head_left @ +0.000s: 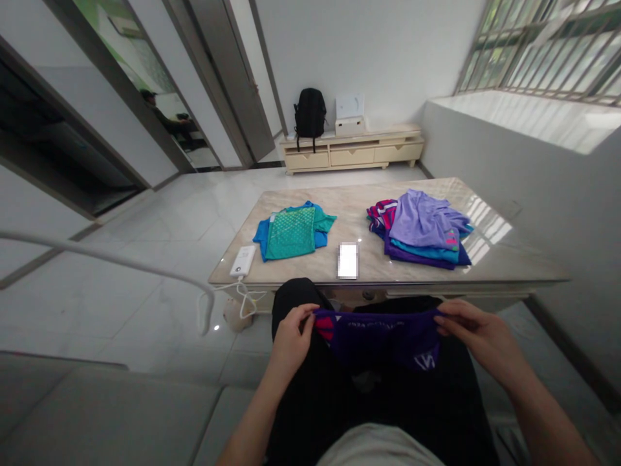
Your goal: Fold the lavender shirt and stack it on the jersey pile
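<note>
A dark purple piece of clothing [378, 340], with a pink patch at its left end and white lettering, is stretched level above my lap. My left hand [294, 333] pinches its upper left corner, and my right hand [468, 327] pinches the upper right corner. Beyond it, on the marble-topped table [359, 200], a green shirt [291, 233] lies folded flat over blue cloth at the left. To the right is a pile of clothes topped by a lavender shirt [422, 220]. A small blurred white rectangle [348, 261] lies between them near the front edge.
At the table's left corner lies a white power bank [243, 261] with a cable hanging off the edge. A low cabinet [352, 155] with a black backpack [310, 113] and boxes stands by the far wall. A person [167, 120] sits beyond the doorway.
</note>
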`<control>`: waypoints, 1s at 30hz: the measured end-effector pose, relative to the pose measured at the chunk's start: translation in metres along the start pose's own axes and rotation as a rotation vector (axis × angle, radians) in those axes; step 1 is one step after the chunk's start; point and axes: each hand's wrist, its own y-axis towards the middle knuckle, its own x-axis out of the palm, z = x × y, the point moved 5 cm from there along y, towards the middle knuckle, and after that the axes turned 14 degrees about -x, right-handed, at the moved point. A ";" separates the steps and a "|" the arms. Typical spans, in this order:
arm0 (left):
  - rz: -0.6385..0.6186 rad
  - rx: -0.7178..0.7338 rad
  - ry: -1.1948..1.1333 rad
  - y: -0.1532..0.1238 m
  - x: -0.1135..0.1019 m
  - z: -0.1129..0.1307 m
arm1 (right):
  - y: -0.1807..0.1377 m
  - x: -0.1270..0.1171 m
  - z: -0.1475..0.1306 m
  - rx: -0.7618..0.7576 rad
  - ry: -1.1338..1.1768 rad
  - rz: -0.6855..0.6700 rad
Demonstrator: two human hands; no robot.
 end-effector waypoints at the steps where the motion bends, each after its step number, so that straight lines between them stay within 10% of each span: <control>1: 0.025 0.008 0.029 0.000 0.000 0.000 | 0.000 0.000 -0.001 -0.029 -0.023 -0.005; 6: 0.095 0.070 0.065 -0.003 -0.002 0.013 | -0.001 0.000 -0.014 -0.210 -0.091 -0.061; 16: -0.425 0.302 -0.493 -0.033 0.048 0.081 | -0.013 0.035 -0.041 -0.189 0.347 -0.478; 30: -0.410 0.354 -0.428 -0.054 0.077 0.099 | -0.020 0.103 -0.029 -0.052 0.584 -0.338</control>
